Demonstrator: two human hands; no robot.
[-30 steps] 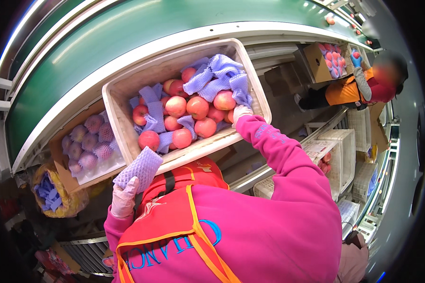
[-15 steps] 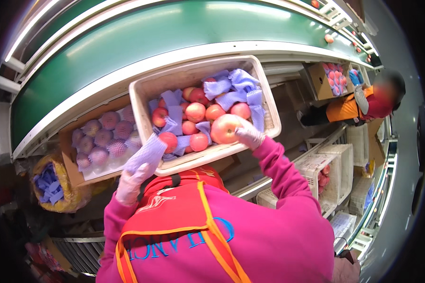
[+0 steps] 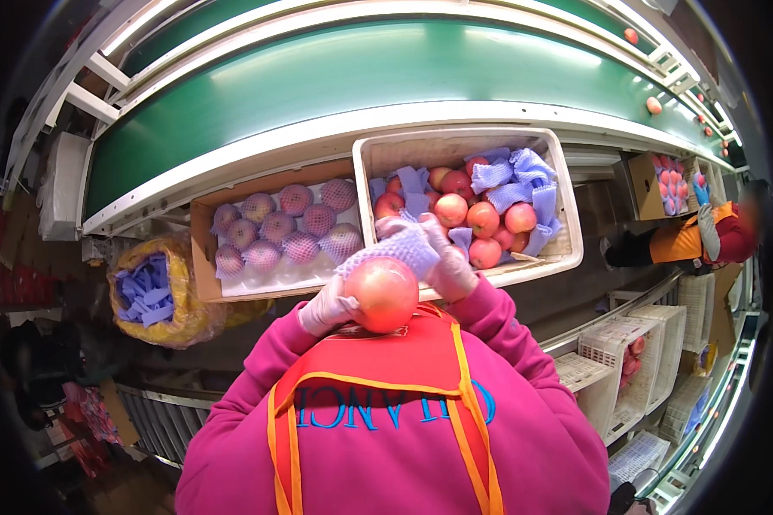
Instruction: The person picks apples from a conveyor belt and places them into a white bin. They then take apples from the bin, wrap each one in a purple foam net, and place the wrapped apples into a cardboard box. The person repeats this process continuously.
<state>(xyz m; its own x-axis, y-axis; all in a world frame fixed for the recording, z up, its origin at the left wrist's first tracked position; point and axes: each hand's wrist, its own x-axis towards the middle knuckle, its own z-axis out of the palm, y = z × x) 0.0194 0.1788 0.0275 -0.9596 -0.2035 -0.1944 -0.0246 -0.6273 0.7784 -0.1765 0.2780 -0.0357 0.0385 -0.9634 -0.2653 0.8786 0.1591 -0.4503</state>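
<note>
My left hand (image 3: 328, 309), in a thin pale glove, is closed around the left side of a large red-yellow apple (image 3: 382, 296) held above my apron. A purple foam net sleeve (image 3: 399, 249) stretches just behind the apple, touching or partly on it; I cannot tell which. My right hand (image 3: 451, 270), gloved too, pinches the sleeve's right end. Beyond my hands stands a white plastic crate (image 3: 567, 206) with loose apples (image 3: 451, 210) and purple foam sleeves (image 3: 534, 176). Left of it, netted apples (image 3: 277, 227) sit in rows in a cardboard box (image 3: 204, 257).
A green conveyor belt (image 3: 335, 69) runs across behind the crate and box. On the left is a yellow bag (image 3: 185, 292) of purple sleeves. White crates (image 3: 661, 360) stand at the right, and a co-worker in an orange apron (image 3: 666, 245) is at the far right.
The apple has come from over the crate to my left hand. My right hand has moved from the apple to the sleeve. My view has shifted, moving the crate and box rightward.
</note>
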